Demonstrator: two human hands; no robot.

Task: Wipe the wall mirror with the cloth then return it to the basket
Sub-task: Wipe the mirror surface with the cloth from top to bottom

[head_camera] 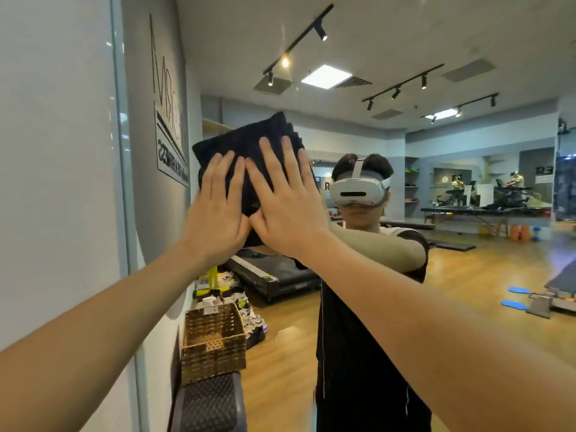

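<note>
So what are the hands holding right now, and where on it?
Both hands, left hand and right hand, press flat with straight fingers on the lower part of the dark cloth, pinning it against the mirror; neither grips it.

Landmark: the cloth [249, 151], pressed flat on the mirror [389, 42]. Both hands cover its lower half, the left hand [218, 213] and right hand [290, 210] side by side with thumbs touching, so no way through between them. Above the cloth, and to its right, the glass lies bare. To its left the mirror's edge [120, 135] and the wall [56, 151] close the glass off. Well below the cloth stands the basket [213, 347], its top open, with both forearms above it.
</note>
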